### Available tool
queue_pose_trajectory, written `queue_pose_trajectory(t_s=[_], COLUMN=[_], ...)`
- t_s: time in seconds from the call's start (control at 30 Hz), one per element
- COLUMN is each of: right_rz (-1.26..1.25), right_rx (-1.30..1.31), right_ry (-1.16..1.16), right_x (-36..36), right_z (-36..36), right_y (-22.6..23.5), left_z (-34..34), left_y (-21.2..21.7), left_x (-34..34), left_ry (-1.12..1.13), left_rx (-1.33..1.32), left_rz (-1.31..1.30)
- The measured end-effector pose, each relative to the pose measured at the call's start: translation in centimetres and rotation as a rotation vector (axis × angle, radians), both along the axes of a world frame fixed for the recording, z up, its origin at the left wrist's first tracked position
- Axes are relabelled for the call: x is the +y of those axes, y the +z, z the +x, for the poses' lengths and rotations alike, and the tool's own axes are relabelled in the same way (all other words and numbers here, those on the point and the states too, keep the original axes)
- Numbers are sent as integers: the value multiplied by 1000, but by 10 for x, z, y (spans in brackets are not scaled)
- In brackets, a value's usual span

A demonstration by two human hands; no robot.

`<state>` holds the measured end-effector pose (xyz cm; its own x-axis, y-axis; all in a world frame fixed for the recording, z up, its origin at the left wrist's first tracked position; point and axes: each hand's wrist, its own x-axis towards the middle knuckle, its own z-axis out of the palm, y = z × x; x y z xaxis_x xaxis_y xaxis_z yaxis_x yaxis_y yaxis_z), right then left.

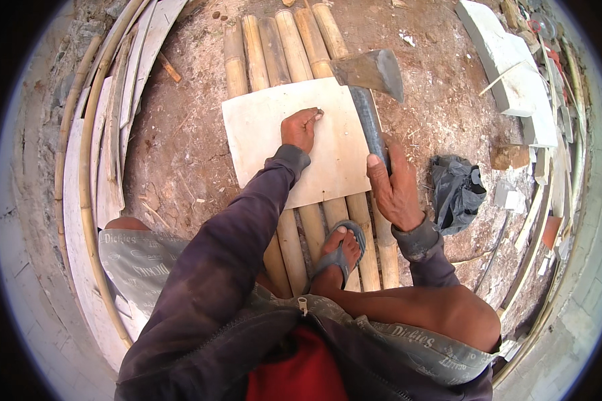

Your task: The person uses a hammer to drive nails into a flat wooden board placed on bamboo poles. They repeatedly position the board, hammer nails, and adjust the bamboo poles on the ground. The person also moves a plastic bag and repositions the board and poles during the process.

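Note:
My left hand point(299, 127) rests on a pale thin board point(261, 137), its fingertips pinched around a small nail near the board's middle top. The board lies flat across several bamboo poles point(294, 43) laid side by side on the dirt. My right hand point(393, 187) grips the dark handle of a hatchet point(371, 70), whose grey metal head hangs over the board's upper right corner. My sandalled foot point(341, 250) presses on the poles just below the board.
Curved bamboo strips and pale slats point(107, 134) are stacked at the left. A crumpled dark plastic bag point(456, 190) lies on the ground at the right. White blocks point(508, 67) and scrap pieces line the far right edge.

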<state>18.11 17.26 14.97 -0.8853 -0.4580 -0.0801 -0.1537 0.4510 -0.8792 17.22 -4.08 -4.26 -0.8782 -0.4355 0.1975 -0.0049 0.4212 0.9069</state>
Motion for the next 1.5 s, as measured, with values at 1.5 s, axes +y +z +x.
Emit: queue_pose_trajectory(t_s=[1.5], right_rz=[409], right_rx=[11], right_ry=[111], right_x=[-23], right_z=[-9], right_y=[-21], left_z=[28], left_y=[20], left_x=[-59], left_ry=[117], left_rx=[-615], left_rz=[-669])
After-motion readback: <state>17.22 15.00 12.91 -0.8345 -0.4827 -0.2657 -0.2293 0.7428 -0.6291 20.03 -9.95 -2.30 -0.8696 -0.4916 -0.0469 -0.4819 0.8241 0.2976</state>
